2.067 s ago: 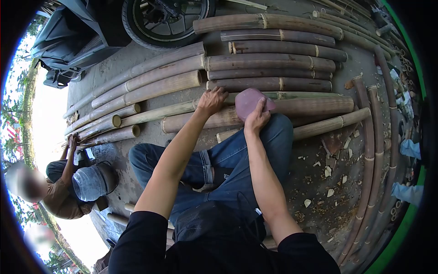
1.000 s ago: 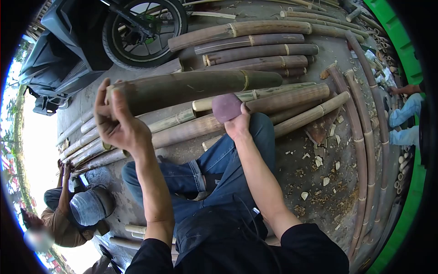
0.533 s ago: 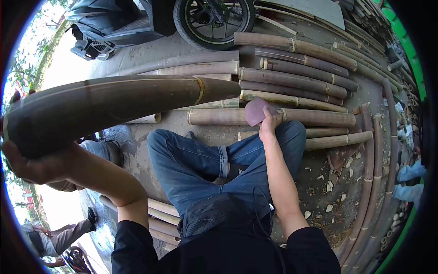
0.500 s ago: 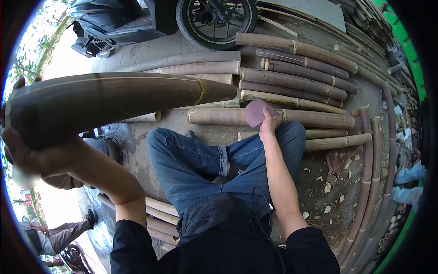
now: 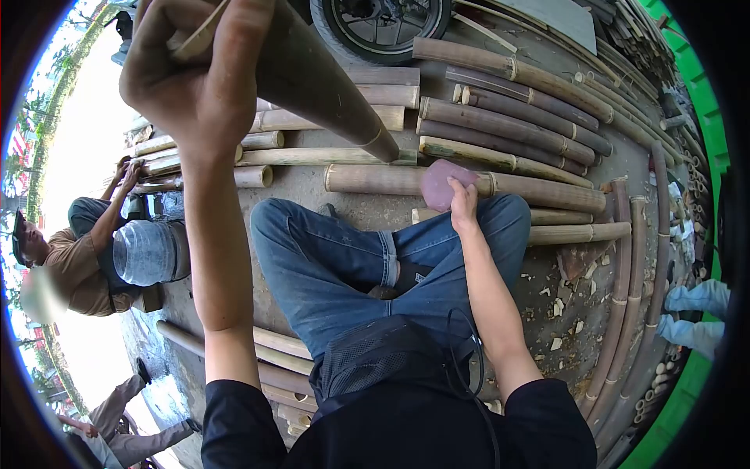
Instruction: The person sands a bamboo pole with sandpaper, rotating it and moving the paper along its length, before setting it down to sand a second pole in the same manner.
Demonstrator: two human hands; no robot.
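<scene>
My left hand (image 5: 195, 70) is raised at the upper left, its fingers closed round the near end of a thick dark bamboo pole (image 5: 312, 70). The pole slants away, its far end low over the laid-out bamboo. Over my left knee, my right hand (image 5: 465, 205) grips a pinkish-purple flat piece (image 5: 445, 184). That piece rests against a bamboo pole lying crosswise (image 5: 375, 179) in front of my knees. What the piece is made of cannot be made out.
Bamboo poles (image 5: 508, 129) lie in rows ahead, below a motorcycle wheel (image 5: 383, 27). At the left a person (image 5: 78, 266) sits beside a clear plastic container (image 5: 144, 254). Long poles (image 5: 621, 297) and chips (image 5: 557, 309) lie to the right.
My left hand has moved right and up, and the held pole has swung from nearly level to a steep slant. The seated person at the left now shows. My right hand has barely moved.
</scene>
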